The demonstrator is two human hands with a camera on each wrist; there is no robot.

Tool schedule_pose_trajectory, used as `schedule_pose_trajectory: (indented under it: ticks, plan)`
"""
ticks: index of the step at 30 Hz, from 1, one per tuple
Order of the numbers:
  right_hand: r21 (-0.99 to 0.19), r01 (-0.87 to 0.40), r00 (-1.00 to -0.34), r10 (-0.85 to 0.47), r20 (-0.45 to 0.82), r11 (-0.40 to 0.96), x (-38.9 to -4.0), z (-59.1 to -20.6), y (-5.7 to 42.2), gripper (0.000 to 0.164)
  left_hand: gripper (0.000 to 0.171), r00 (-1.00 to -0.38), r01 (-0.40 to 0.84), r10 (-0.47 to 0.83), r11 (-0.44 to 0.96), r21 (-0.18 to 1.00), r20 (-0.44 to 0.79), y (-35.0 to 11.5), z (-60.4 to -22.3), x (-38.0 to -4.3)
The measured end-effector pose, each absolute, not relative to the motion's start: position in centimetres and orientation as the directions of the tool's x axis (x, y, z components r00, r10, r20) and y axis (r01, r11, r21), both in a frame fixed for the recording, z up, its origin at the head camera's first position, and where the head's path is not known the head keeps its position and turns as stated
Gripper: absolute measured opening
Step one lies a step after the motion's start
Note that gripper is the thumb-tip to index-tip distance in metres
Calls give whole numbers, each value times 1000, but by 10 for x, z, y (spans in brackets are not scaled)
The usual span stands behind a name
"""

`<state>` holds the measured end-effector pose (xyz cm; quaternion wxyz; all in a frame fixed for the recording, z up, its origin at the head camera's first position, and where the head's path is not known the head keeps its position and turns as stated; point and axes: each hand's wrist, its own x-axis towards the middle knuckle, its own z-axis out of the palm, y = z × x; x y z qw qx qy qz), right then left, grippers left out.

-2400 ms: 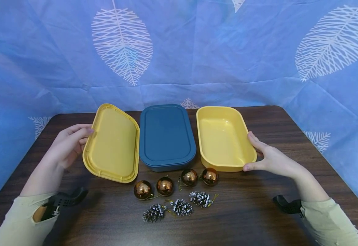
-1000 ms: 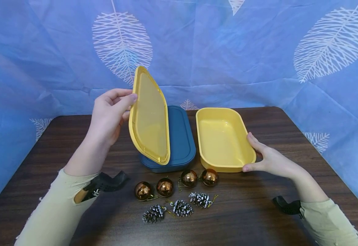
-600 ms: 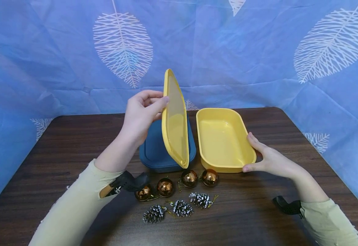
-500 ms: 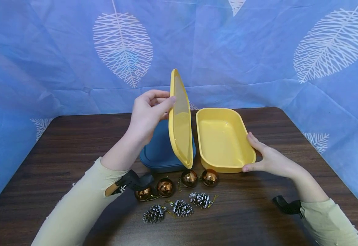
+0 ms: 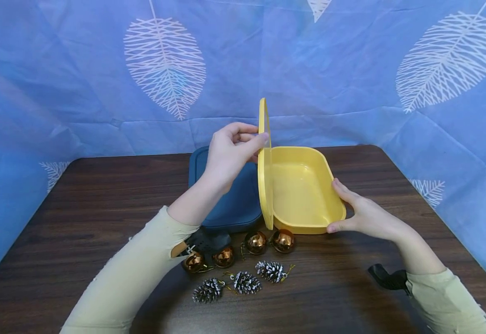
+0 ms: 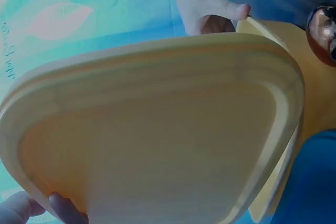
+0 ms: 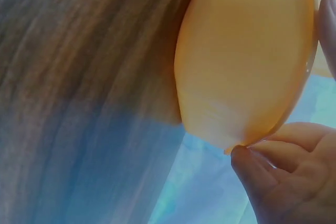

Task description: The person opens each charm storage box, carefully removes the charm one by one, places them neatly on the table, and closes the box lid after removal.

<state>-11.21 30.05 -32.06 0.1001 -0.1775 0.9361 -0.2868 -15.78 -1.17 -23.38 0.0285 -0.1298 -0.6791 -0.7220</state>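
Observation:
My left hand [image 5: 230,155] pinches the left edge of a yellow lid [image 5: 265,185], thumb on one face and fingers behind. The lid stands almost edge-on, raised over the left rim of an empty yellow plastic box [image 5: 303,185]. In the left wrist view the lid [image 6: 157,145] fills most of the picture, and fingertips [image 6: 65,208] show at its lower edge. My right hand [image 5: 364,215] grips the box at its near right corner, thumb at the front and fingers along the right wall. A lidded blue box [image 5: 239,199] stands to the left, partly hidden by my left hand and wrist.
Several shiny brown baubles [image 5: 255,242] lie in front of the boxes, two partly covered by the left wrist strap. Nearer are three frosted pine cones [image 5: 246,282] with gold cords. A blue leaf-patterned cloth [image 5: 330,69] hangs behind the dark wooden table [image 5: 80,222].
My left hand has carried the lid rightward from the table's left side, across the blue box to the yellow box, turning it from face-up to nearly upright. The right hand has stayed put.

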Motion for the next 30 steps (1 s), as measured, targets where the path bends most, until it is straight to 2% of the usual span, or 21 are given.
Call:
schedule_pose_trajectory:
  ticks: [4, 7, 13, 17, 20, 23, 30]
  plan:
    - [-546, -293, -927, -372, -38, 785, -111, -314, 296, 114, 29, -964, 218, 145, -61, 974, 225, -3, -234, -160]
    - [-552, -326, -931, -360, 50, 767, -111, -306, 290, 104, 29, -964, 220, 143, -47, 974, 225, 2, -233, -160]
    - [-673, -357, -934, -274, 231, 648, -110, -283, 267, 55, 29, -965, 204, 163, -29, 979, 206, 18, -230, -160]
    - [-802, -423, -905, -233, 356, 422, -107, -264, 250, 33, 28, -967, 169, 193, -4, 986, 166, 31, -229, -160]
    - [-871, -446, -887, -233, 399, 207, -103, -254, 239, 30, 27, -966, 163, 210, 24, 986, 154, 37, -229, -159]
    - [-898, -424, -890, -235, 390, 115, -100, -248, 231, 30, 29, -962, 177, 215, 39, 983, 165, 43, -230, -158]
    - [-891, -391, -910, -240, 337, 230, -93, -243, 222, 35, 30, -953, 217, 223, 27, 976, 205, 53, -233, -153]
